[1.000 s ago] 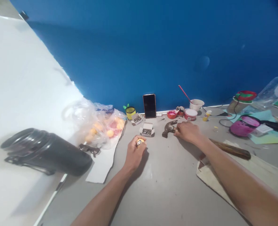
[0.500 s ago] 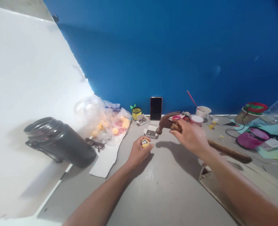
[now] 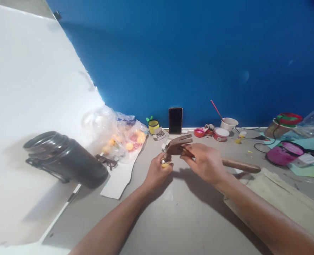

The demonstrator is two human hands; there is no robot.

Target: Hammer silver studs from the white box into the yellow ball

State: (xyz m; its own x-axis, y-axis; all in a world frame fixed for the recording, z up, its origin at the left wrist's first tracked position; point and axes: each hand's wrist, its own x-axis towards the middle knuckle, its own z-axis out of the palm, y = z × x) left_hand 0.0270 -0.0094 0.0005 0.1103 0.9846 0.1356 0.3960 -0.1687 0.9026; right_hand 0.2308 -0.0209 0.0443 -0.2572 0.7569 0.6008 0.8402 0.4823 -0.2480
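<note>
My left hand (image 3: pixel 157 171) is closed round a small yellow ball (image 3: pixel 166 164) with silvery pieces on its top, low over the grey table. My right hand (image 3: pixel 203 161) grips a claw hammer (image 3: pixel 177 144) close behind its head, its wooden handle sticking out to the right past my wrist. The hammer's striking face is down at the top of the ball; whether it touches cannot be made out. Behind the hammer head, a small white box (image 3: pixel 163 145) is mostly hidden. Another small open box (image 3: pixel 160 134) of shiny metal pieces lies farther back.
A phone (image 3: pixel 175 120) leans against the blue wall. On the left are a dark flask (image 3: pixel 69 161), eyeglasses (image 3: pixel 108 161) and a plastic bag (image 3: pixel 125 136) with yellow-orange balls. A white cup (image 3: pixel 229 124), a pink pouch (image 3: pixel 284 153) and beige cloth (image 3: pixel 276 198) lie to the right.
My right hand has brought the hammer down and left, from above the table onto or just over the yellow ball. The left hand has kept its hold, nearly still.
</note>
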